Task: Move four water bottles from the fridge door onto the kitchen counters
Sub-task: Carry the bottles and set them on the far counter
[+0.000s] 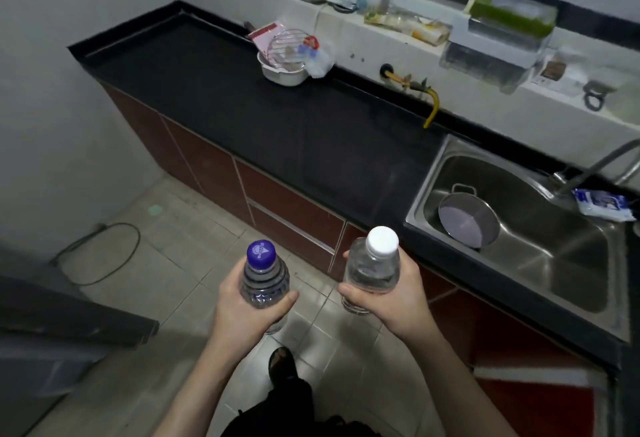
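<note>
left hand (242, 312) wraps purple-capped bottle (265, 279) | right hand (398, 305) wraps white-capped bottle (374, 265) | the 2 seem full: heavyish, thin-walled, slippery | grip mid-body | desk (277, 118) ahead

clear plastic bottles (265, 281), brushed steel sink (568, 274)

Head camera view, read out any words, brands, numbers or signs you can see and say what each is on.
Nothing reads clearly.
Purple-capped bottle, cap: pale printed logo, too blurred to read.
White-capped bottle: no readable label.
Blue-and-white packet beside the sink: print too blurred.
Packets on the window ledge: too blurred.
</note>
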`<move>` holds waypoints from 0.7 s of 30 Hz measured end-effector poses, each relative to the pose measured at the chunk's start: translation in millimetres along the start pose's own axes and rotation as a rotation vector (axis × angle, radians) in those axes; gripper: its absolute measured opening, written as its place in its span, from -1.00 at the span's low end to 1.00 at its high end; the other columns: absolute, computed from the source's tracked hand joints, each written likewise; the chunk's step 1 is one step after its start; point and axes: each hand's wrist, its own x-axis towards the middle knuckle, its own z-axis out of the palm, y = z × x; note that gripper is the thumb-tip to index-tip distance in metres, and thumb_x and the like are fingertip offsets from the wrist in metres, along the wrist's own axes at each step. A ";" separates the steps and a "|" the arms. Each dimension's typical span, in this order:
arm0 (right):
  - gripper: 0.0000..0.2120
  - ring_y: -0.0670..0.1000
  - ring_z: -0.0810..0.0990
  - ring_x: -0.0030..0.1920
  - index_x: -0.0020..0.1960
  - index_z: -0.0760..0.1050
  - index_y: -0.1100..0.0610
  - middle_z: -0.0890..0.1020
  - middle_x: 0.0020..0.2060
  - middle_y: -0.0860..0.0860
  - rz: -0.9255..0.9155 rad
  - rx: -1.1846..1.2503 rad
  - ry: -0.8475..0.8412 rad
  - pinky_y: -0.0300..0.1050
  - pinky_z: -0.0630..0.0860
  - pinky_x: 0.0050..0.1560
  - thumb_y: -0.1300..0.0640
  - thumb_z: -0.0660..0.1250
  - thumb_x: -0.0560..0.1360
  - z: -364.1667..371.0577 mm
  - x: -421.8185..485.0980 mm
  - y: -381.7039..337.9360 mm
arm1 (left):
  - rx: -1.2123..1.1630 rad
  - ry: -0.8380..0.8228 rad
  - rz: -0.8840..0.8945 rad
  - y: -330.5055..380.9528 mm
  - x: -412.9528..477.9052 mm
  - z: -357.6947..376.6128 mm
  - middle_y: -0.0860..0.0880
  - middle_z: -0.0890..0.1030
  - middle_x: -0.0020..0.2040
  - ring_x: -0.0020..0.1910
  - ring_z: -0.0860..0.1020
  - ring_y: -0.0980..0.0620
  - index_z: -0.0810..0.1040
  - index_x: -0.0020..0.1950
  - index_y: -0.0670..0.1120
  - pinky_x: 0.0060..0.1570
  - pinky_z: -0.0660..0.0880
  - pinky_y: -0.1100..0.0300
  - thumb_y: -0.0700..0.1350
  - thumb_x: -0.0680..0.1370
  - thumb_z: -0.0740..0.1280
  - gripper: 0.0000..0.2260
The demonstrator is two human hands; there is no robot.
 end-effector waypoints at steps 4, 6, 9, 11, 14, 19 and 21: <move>-0.46 0.06 0.73 -0.04 0.06 0.59 0.05 0.71 -0.04 0.11 -0.008 -0.016 -0.021 -0.26 0.66 -0.19 0.04 0.67 0.13 17.8 37.9 -7.2 | -0.043 0.067 -0.005 -2.1 33.1 -13.0 0.07 0.70 0.02 -0.01 0.68 0.10 0.58 0.10 -0.01 -0.04 0.57 0.39 -0.19 0.23 0.67 -0.49; -0.47 0.05 0.73 -0.02 0.06 0.59 0.02 0.72 -0.02 0.10 -0.026 -0.025 -0.043 -0.22 0.67 -0.10 0.04 0.68 0.14 28.1 57.7 -9.6 | -0.049 0.091 -0.002 -3.9 51.0 -21.8 0.11 0.69 0.02 -0.01 0.67 0.13 0.57 0.10 0.03 -0.04 0.55 0.42 -0.28 0.25 0.65 -0.48; -0.47 0.11 0.73 -0.01 0.08 0.59 0.05 0.71 -0.02 0.14 -0.039 -0.019 -0.052 -0.11 0.69 0.00 0.06 0.68 0.16 41.3 85.7 -9.5 | -0.041 0.110 0.016 -2.0 74.6 -35.7 0.09 0.69 0.01 -0.04 0.67 0.17 0.57 0.07 0.06 -0.09 0.54 0.45 -0.26 0.24 0.65 -0.49; -0.47 0.10 0.73 0.01 0.09 0.59 0.04 0.72 -0.01 0.12 -0.042 -0.024 -0.074 -0.08 0.69 0.02 0.07 0.68 0.17 50.0 103.2 -8.3 | -0.043 0.117 0.018 -0.4 88.1 -44.4 0.02 0.68 0.00 -0.08 0.67 0.15 0.58 0.03 0.05 -0.11 0.55 0.44 -0.20 0.23 0.63 -0.55; -0.49 0.10 0.73 0.00 0.06 0.59 0.03 0.72 -0.02 0.12 -0.039 -0.005 -0.085 -0.02 0.70 0.02 0.06 0.68 0.17 63.7 126.4 -7.6 | -0.034 0.150 -0.001 2.1 102.1 -55.7 0.00 0.68 -0.01 -0.11 0.67 0.15 0.58 -0.01 0.14 -0.12 0.56 0.42 -0.07 0.20 0.61 -0.58; -0.51 0.32 0.68 -0.07 0.05 0.57 0.12 0.68 -0.09 0.22 -0.041 0.073 -0.125 0.32 0.65 -0.04 0.12 0.68 0.20 81.7 168.9 0.3 | -0.010 0.210 -0.044 -0.3 131.3 -62.6 -0.09 0.64 -0.08 -0.25 0.64 0.18 0.53 -0.06 0.03 -0.24 0.58 0.38 -0.02 0.17 0.56 -0.60; -0.50 0.37 0.67 -0.07 0.07 0.57 0.16 0.66 -0.10 0.25 -0.042 0.091 -0.158 0.35 0.64 -0.06 0.12 0.68 0.21 85.8 189.6 2.1 | 0.000 0.241 -0.052 -1.3 145.7 -61.7 -0.11 0.63 -0.10 -0.28 0.62 0.19 0.51 -0.08 -0.02 -0.29 0.57 0.39 -0.03 0.17 0.55 -0.60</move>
